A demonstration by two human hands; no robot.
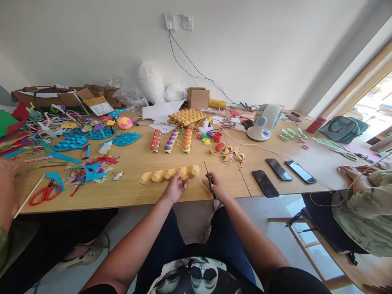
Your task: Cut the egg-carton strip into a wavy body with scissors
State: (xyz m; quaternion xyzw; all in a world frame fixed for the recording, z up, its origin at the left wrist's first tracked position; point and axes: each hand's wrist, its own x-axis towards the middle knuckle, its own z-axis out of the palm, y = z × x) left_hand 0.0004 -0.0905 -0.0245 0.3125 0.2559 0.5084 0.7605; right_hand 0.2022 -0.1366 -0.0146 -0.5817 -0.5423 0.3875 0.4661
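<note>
Left hand (175,188) pinches strip (165,175), right hand (217,187) grips scissors (207,170)

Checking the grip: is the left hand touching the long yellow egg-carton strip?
Touching. Head view: the left hand pinches the long yellow egg-carton strip at its near edge.

Craft room: paper scraps (88,171) across table (128,192)

Table (128,192), wood, L to R: red-handled scissors (45,192) at front-left edge, blue foam cutouts (72,143) behind. Ctr: 3 painted carton strips (170,141) side by side, egg tray (187,117) just beyond. Right of ctr: white desk fan (265,121), upright. 3 phones (278,169), face up, in a row near front edge.
</note>
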